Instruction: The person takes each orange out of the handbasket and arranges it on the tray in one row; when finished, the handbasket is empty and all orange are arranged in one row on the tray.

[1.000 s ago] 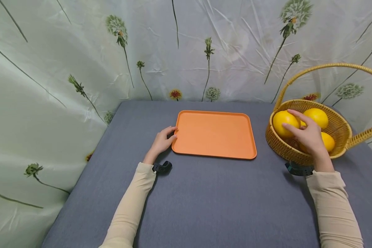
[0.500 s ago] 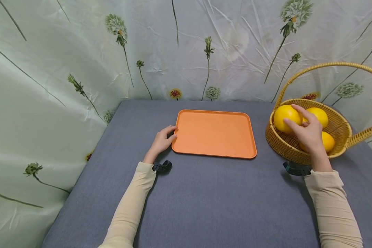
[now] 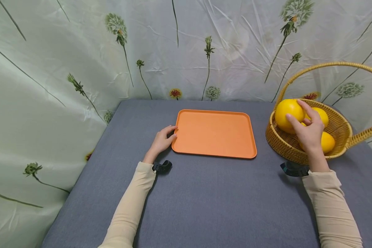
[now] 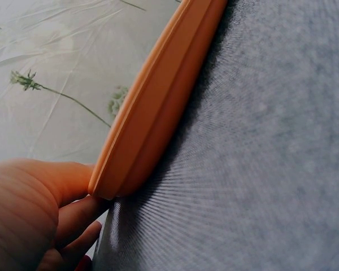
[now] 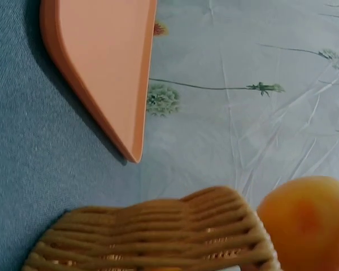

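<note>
Sleeves: I see both beige sleeves (image 3: 128, 203) coming in from the near edge, each with a dark wrist camera mount.
Surface: the grey cloth surface (image 3: 204, 199) carries everything; nothing lies between my two arms.
Left hand: my left hand (image 3: 162, 141) rests on the surface at the near left corner of the orange tray (image 3: 215, 133). In the left wrist view the thumb presses against the tray rim (image 4: 158, 107) and the other fingers curl loosely below it, so the hand touches the tray and does not grip it.
Right hand: my right hand (image 3: 310, 132) is raised over the wicker basket (image 3: 289, 146), its fingers and thumb curled round one yellow orange (image 3: 289, 110).
Held orange: it is lifted to about the basket rim, at the side nearest the tray; the right wrist view shows it above the woven edge (image 5: 152, 226).
Other fruit: two more oranges (image 3: 323, 117) lie inside the basket, partly hidden by my hand.
Far: a crumpled floral cloth backdrop (image 3: 186, 48) stands behind the surface.
Risk: I judge that the round fruit may slip, because only the fingertips hold it. It could also knock the rim or the tall handle (image 3: 331, 65), and once on the flat tray it may roll off the low edge.
</note>
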Motion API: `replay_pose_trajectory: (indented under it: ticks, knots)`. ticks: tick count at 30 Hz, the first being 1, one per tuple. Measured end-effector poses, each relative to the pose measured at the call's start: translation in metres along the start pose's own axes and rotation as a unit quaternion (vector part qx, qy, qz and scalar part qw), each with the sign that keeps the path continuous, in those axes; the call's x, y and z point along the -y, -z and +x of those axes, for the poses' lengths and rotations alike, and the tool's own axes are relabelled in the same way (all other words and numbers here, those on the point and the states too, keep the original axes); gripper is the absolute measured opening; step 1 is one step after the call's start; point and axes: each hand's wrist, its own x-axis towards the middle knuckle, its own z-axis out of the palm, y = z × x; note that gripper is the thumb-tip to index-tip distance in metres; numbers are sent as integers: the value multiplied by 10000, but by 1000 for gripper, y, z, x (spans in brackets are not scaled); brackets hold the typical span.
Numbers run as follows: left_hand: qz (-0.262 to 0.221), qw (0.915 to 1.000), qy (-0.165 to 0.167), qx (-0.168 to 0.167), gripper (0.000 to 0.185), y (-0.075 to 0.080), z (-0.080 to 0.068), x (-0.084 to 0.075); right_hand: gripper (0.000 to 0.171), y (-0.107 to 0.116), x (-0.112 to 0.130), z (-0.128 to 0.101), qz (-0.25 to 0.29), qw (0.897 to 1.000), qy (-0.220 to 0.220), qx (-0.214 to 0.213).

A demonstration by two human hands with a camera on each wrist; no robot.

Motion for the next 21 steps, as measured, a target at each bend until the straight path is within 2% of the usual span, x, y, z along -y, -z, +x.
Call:
replay_pose_trajectory:
  ticks: [10, 21]
  knots:
    - [-12, 10000, 0, -19, 42, -1, -1, 1, 50, -11, 5, -3, 726, 9958, 497, -238]
    - [-15, 10000, -53, -24, 42, 0, -1, 0, 51, -23, 11, -12, 1055, 9919, 703, 28]
